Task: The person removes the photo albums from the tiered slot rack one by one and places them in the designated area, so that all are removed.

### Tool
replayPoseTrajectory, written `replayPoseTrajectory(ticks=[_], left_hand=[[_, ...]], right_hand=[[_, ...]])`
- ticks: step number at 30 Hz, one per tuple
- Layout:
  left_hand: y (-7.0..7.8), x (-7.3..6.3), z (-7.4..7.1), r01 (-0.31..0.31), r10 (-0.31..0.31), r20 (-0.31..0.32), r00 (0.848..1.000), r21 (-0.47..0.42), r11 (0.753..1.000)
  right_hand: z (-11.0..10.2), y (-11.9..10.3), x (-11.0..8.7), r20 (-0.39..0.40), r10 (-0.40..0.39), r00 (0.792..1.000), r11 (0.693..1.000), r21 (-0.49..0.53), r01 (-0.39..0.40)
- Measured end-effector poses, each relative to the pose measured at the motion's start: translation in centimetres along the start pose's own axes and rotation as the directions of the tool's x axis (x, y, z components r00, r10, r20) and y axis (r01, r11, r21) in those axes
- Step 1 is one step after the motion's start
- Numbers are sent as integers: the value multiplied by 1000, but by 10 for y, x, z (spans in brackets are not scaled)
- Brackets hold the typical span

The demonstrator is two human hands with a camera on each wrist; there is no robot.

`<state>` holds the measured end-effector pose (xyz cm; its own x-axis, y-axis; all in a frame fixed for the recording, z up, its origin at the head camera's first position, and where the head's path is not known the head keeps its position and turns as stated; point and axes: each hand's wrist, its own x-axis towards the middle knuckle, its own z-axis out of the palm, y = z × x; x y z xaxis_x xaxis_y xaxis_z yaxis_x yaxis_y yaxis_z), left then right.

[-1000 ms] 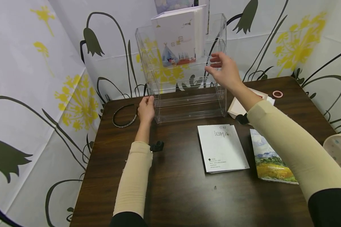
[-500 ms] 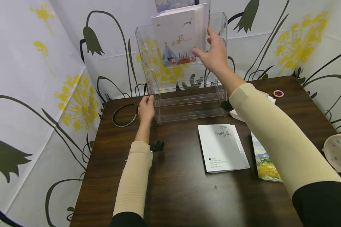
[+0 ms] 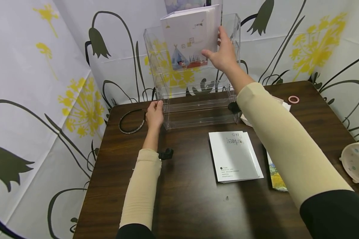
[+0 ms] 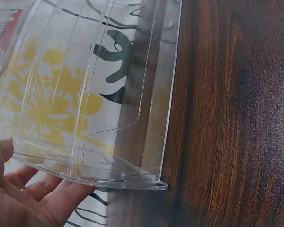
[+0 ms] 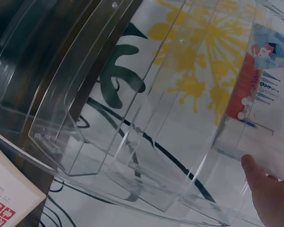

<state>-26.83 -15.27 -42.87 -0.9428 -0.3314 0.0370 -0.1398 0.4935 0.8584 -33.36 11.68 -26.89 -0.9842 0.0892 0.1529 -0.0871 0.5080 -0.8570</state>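
Note:
A clear acrylic tiered rack (image 3: 197,124) stands at the back of the table. My left hand (image 3: 154,116) holds its left side low down; in the left wrist view the thumb is at the panel's edge and the fingers (image 4: 42,187) lie along its outer face. On the rack's upper tier leans a thick white hardcover book (image 3: 182,36) with a blue tent drawing. My right hand (image 3: 225,54) grips this book by its right side, thumb on the front and fingers at the side edge. Behind it stands a taller bluish-purple item (image 3: 183,4), partly hidden.
A white booklet (image 3: 234,157) lies on the dark wooden table (image 3: 185,199). The right sleeve partly covers a landscape photo album (image 3: 276,177). A cream book (image 5: 9,189) sits by the rack's right side. There are a pink ring (image 3: 293,99), a clock (image 3: 357,162) and a black headband (image 3: 131,131).
My right hand has moved left and up from beside the rack onto the white book's right side. The left hand has stayed on the rack's left side.

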Motion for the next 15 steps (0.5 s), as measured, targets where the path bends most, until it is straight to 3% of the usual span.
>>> replayPoseTrajectory(ticks=[9, 15], left_hand=[[2, 2, -1, 15, -16, 8, 1000, 6, 1000], [1, 0, -3, 27, -27, 1, 1000, 8, 1000]], right_hand=[[2, -7, 1, -53, 45, 998, 999, 26, -44], [4, 0, -2, -76, 10, 997, 1000, 10, -9]])
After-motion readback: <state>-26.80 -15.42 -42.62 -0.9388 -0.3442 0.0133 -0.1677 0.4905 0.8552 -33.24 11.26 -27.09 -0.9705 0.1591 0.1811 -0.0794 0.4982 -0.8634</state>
